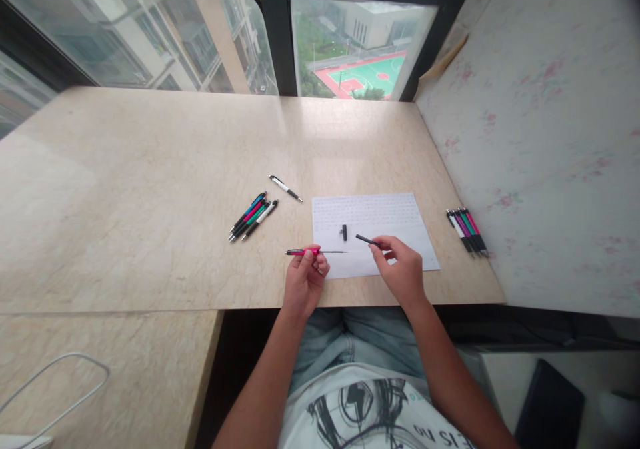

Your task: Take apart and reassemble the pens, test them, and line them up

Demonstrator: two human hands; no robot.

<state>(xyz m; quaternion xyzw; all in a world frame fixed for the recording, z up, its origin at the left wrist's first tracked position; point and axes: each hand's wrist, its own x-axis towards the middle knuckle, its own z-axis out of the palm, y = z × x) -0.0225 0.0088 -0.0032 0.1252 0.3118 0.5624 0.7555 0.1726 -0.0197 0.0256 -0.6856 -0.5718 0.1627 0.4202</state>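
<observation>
My left hand [307,274] is closed on a pink pen barrel [296,252], held level, with its thin ink refill [334,252] sticking out to the right. Between the thumb and fingers of my right hand [400,262] is a black tube-like pen grip [367,239], apart from the barrel. Both hands are over the lower part of a sheet of paper [380,210] covered in rows of writing. On that sheet, just above the gap between my hands, lies a small black rubber sleeve [345,233] with a tiny piece beside it.
Left of the paper lies a bunch of several pens [253,216], with a single white and black pen [285,188] above it. Another row of several pens [467,232] lies by the wall [545,149] on the right. A white cable [75,356] curls at lower left. Windows line the back.
</observation>
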